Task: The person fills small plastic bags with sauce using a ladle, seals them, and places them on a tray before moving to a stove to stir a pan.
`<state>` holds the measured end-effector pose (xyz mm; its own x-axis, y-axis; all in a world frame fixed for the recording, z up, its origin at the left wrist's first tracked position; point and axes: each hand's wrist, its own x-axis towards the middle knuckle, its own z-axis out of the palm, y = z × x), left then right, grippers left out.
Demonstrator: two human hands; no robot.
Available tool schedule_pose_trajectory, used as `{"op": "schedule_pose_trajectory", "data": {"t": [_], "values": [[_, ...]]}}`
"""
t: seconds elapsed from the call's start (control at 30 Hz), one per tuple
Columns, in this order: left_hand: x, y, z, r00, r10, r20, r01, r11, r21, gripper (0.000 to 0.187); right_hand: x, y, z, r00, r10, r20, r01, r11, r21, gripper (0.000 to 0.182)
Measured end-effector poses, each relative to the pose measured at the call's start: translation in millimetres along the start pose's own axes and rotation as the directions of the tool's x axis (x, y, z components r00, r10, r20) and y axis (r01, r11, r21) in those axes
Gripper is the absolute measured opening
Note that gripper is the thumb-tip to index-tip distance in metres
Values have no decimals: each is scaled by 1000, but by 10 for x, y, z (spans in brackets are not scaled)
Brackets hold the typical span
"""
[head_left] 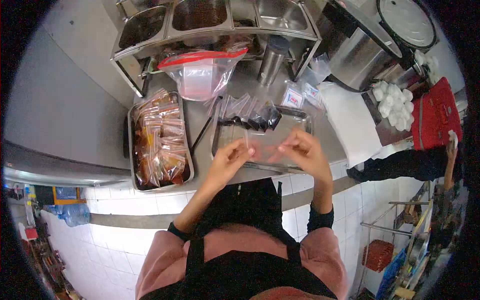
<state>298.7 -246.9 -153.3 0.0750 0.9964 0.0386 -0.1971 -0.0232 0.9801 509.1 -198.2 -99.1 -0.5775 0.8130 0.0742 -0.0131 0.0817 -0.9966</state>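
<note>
My left hand (pixel 231 159) is above the near edge of a metal tray (pixel 235 137), thumb and fingers pinched together. A faint clear strip, which looks like the edge of a small plastic bag (pixel 246 136), rises from its fingertips. Facing it, my right hand (pixel 304 152) is also closed in a pinch, its fingertips smeared by motion. What it grips, if anything, I cannot make out. Several small clear bags of dark sauce (pixel 257 117) lie along the tray's far side. To the left, a deeper tray (pixel 190 170) is heaped with filled sauce bags (pixel 162 137).
Behind the trays stand a red-topped zip bag (pixel 197 80) and a steel flask (pixel 273 60), below a rack of metal pans (pixel 200 17). White sheets (pixel 347 120), a large steel pot (pixel 362 55) and a red bag (pixel 437 115) are at right. Another person's arm (pixel 451 155) shows at far right.
</note>
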Motion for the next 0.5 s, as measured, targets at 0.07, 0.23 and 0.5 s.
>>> {"op": "schedule_pose_trajectory", "data": {"t": [0.07, 0.23, 0.5], "values": [[-14, -1, -29, 990, -63, 130, 73, 994, -78, 22, -79, 26, 0, 1000, -5, -16, 6, 999, 36, 7], [-193, 217, -39, 986, -3, 166, -82, 859, 505, 22, -167, -55, 36, 994, 16, -106, -23, 997, -70, 11], [-279, 222, 1, 959, 180, 219, -279, 734, 619, 14, -129, 212, 568, 933, -283, -221, 91, 782, -616, 19]]}}
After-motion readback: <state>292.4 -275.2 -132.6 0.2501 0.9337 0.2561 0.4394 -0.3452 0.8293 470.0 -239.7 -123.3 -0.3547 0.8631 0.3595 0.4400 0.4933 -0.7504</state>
